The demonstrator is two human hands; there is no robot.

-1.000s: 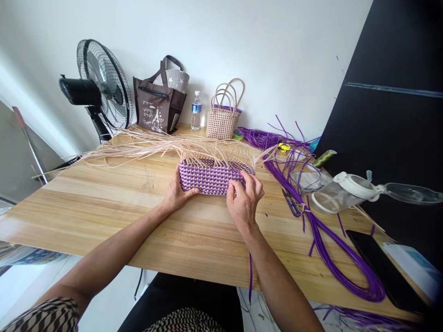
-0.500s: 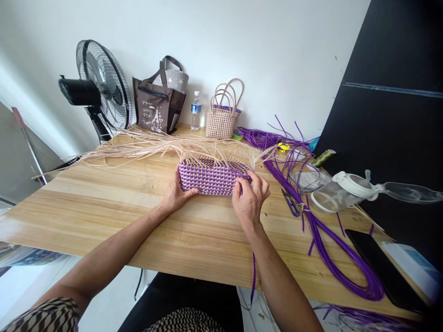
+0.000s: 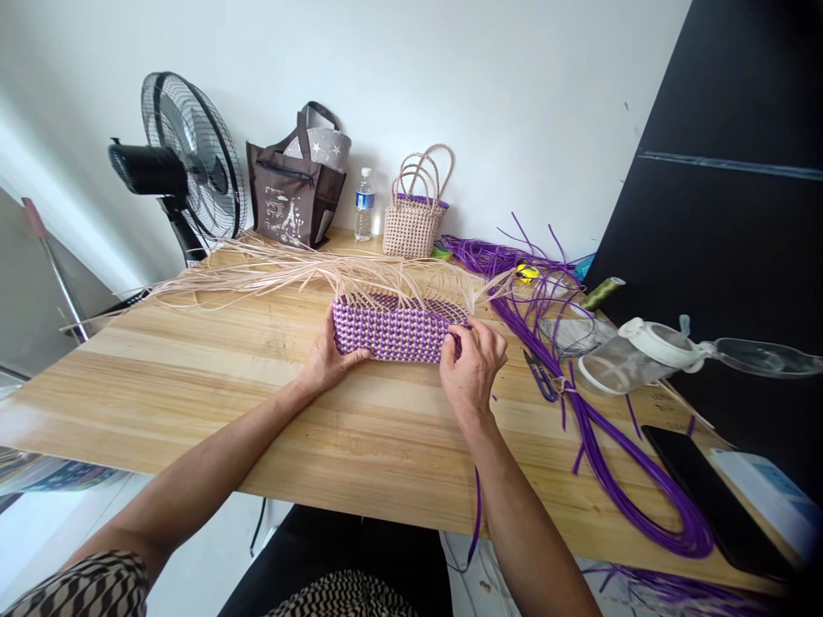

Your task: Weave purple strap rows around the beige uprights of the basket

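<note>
A partly woven purple and beige basket stands on the table in front of me, long beige strands fanning from its top toward the back left. My left hand grips its left end, thumb across the front low down and the fingers behind it. At the front right corner, my right hand is closed in a pinch on a thin purple strip, mostly hidden by the fingers. A loose purple strip shows below my right forearm and hangs over the table's front edge.
A purple strip bundle, small scissors, a clear cup and a black phone lie to the right. Behind are a fan, dark bag, water bottle and finished beige basket.
My right hand has shifted slightly right along the basket's end. The hanging purple strip has swung a little right. My left hand and the basket have stayed in place.
</note>
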